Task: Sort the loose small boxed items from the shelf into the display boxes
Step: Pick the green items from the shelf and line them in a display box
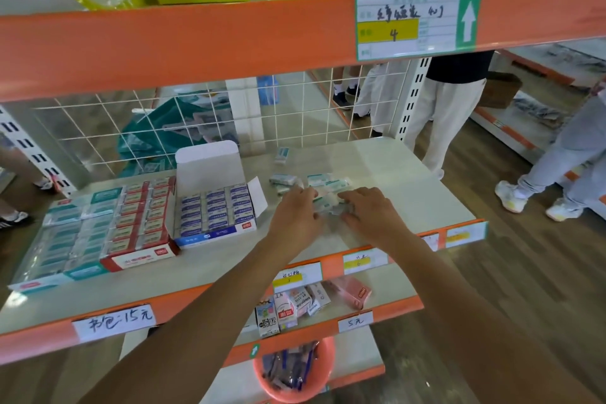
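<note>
A heap of loose small boxes (328,182), white with teal print, lies on the cream shelf (410,190). My left hand (296,215) and my right hand (370,210) rest on the near side of the heap, fingers curled over several boxes. One more loose box (281,154) lies apart, farther back. Left of the hands stands an open blue display box (214,210) with its lid up, filled with rows of blue boxes. A red display box (141,223) and a teal display box (65,236) sit further left, both full.
A white wire grid (196,121) backs the shelf. The orange beam (196,43) of the upper shelf hangs overhead. A lower shelf holds small cartons (288,308), and a pink bucket (295,374) of pens stands below. People stand in the aisle at right.
</note>
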### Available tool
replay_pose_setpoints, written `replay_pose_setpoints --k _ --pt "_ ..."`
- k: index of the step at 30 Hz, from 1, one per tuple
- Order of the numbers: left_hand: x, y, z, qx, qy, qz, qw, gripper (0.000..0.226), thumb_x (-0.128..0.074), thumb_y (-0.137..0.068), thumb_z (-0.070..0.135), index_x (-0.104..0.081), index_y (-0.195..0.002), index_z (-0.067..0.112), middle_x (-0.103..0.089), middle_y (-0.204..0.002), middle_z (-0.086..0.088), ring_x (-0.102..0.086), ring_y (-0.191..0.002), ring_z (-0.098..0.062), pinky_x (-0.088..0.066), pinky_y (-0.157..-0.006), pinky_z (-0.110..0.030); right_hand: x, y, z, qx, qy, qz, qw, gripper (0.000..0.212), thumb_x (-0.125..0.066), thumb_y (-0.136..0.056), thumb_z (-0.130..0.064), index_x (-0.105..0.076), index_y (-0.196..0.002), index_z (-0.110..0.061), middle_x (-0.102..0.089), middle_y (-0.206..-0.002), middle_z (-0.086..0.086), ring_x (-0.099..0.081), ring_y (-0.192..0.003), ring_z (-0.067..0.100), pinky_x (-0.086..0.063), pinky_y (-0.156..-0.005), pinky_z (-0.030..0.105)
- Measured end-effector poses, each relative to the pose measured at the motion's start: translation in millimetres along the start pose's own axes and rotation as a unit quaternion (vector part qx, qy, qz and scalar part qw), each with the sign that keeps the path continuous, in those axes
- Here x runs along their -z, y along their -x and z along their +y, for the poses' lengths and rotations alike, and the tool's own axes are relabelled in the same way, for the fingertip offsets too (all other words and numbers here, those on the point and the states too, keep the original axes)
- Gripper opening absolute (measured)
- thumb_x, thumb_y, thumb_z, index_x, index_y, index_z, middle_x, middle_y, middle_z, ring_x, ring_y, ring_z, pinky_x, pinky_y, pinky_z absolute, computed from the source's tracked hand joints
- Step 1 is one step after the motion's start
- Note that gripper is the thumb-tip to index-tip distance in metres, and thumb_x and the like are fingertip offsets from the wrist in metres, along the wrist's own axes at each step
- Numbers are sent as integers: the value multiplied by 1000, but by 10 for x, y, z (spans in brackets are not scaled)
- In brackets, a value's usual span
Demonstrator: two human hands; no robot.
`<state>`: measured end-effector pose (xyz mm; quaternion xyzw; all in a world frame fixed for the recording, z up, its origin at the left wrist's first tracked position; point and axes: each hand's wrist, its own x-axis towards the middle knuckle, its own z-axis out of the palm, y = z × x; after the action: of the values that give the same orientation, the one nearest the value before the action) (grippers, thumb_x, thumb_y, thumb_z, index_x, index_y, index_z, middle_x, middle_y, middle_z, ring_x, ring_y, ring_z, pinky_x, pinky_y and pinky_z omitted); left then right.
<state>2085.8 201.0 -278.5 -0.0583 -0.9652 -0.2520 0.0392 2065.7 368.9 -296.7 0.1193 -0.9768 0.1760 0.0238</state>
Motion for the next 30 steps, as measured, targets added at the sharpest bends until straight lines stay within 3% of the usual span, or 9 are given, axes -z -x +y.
replay_pose_setpoints --k 4,8,12,18,20,23,26,28,30 --pt "162 19 -112 6 6 3 1000 35 -59 -83 18 -60 -117 12 -50 -120 -9 -52 -105 -24 -46 -84 -33 2 -64 -185 12 -28 -21 999 48 -62 -88 -25 -52 -135 -22 -61 -123 2 -43 -117 24 -40 -97 36" --pt "423 63 -267 16 23 28 999 38 -61 -83 19 -59 -120 12 -49 -117 -9 -51 -106 -22 -42 -87 -28 -1 -104 -449 41 -41 46 997 44 -62 -84 -20 -59 -128 -17 -60 -115 10 -49 -111 29 -41 -93 34" --pt "626 108 -480 38 46 60 996 29 -61 -82 22 -62 -108 9 -52 -101 -7 -54 -90 -21 -35 -72 -22 3 -190 -743 68 -105 73 989 43 -65 -80 -18 -62 -123 -15 -56 -102 11 -56 -98 28 -44 -85 31" --pt "905 213 -736 80 87 87 989 20 -59 -81 14 -63 -99 6 -59 -95 -6 -48 -80 -14 -32 -65 -20 2 -297 -1260 138 -134 92 977 32 -68 -78 -11 -66 -110 -10 -55 -93 12 -59 -80 27 -51 -72 36" --pt "995 253 -830 86 93 87 988 24 -59 -83 14 -61 -106 8 -58 -100 -4 -48 -84 -13 -32 -68 -17 -13 -338 -1386 155 -133 87 975 32 -69 -78 -11 -66 -109 -10 -56 -94 12 -59 -81 27 -51 -71 38" --pt "1124 318 -950 102 123 74 984 35 -64 -83 14 -56 -117 15 -58 -107 -1 -55 -89 -13 -42 -73 -20 -43 -385 -1582 175 -131 80 973 38 -72 -79 -14 -63 -116 -12 -58 -102 9 -59 -88 23 -48 -75 31" --pt "1232 386 -1068 107 137 69 982 33 -65 -82 11 -53 -113 16 -57 -99 3 -57 -87 -14 -48 -73 -21 -57 -430 -1804 191 -136 74 969 39 -73 -80 -15 -62 -118 -12 -60 -106 7 -57 -90 18 -42 -76 24" --pt "1295 425 -1170 113 141 70 981 30 -64 -81 9 -50 -105 18 -55 -92 6 -55 -84 -13 -43 -64 -16 -69 -455 -1940 198 -153 70 966 38 -74 -80 -14 -60 -115 -12 -60 -104 3 -57 -89 14 -47 -76 26" --pt "1355 460 -1280 122 150 68 979 35 -68 -79 10 -46 -103 21 -56 -93 6 -57 -87 -12 -45 -64 -15 -97 -483 -2052 204 -163 72 963 37 -75 -79 -14 -57 -111 -12 -60 -101 0 -58 -88 13 -51 -78 29"
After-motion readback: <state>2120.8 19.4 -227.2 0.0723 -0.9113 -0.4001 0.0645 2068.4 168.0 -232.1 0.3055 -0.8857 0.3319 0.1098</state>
